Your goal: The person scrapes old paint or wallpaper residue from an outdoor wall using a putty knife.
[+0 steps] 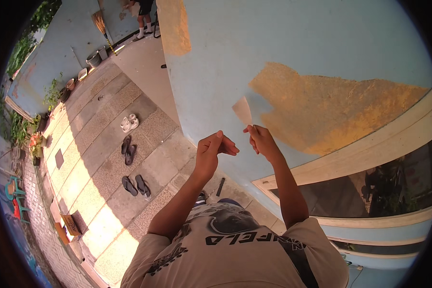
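My right hand (262, 143) grips a scraper (243, 111) with a broad pale blade by its lower end. The blade points up and stands in front of the light blue wall (216, 72); whether it touches is not clear. To the right of the blade, a large tan patch of bare plaster (331, 108) with ragged edges breaks the blue paint. My left hand (212, 153) is raised beside the right one, thumb up and fingers loosely bent, with nothing visible in it.
A window with a pale frame (345, 166) lies below the patch. Dark flip-flops (136, 185), more dark sandals (129, 150) and white clogs (129, 123) sit on the paved floor. A cardboard box (70, 225) and broom (100, 23) stand farther off. Another person (144, 18) stands at the back.
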Motion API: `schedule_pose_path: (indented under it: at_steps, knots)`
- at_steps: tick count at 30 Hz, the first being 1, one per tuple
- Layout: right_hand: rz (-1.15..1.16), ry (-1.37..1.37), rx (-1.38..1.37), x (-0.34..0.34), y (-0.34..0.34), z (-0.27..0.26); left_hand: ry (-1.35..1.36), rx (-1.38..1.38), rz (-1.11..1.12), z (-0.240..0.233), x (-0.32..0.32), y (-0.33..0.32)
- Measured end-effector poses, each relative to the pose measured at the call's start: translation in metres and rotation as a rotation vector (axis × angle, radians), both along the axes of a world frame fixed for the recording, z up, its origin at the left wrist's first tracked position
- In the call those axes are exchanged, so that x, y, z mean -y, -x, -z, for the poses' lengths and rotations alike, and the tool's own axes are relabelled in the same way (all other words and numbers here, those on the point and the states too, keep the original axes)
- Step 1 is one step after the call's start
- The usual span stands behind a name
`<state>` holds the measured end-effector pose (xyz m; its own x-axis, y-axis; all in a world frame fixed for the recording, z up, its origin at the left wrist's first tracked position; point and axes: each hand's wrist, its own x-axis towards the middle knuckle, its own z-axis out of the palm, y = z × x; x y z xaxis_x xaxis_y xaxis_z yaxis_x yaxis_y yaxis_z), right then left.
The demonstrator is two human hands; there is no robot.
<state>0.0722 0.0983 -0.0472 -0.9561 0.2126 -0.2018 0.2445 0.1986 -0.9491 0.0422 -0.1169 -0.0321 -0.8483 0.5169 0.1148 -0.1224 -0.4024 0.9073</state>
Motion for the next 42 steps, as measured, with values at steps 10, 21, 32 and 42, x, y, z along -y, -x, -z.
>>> schedule_pose_path:
  at_steps: [10,21,32,42]
  knots:
    - [-0.029,0.249,-0.004,-0.002,-0.117,0.010,0.359,-0.404,-0.049,0.021,0.031,-0.041]
    - [-0.140,0.367,-0.089,-0.011,-0.136,0.003,0.432,-0.360,-0.205,0.033,0.038,-0.113]
    - [-0.235,0.321,-0.088,0.043,-0.148,-0.018,0.405,-0.388,-0.268,0.028,0.091,-0.112]
    - [-0.124,0.499,-0.156,0.165,-0.114,-0.008,0.407,-0.355,-0.183,0.024,0.182,-0.090]
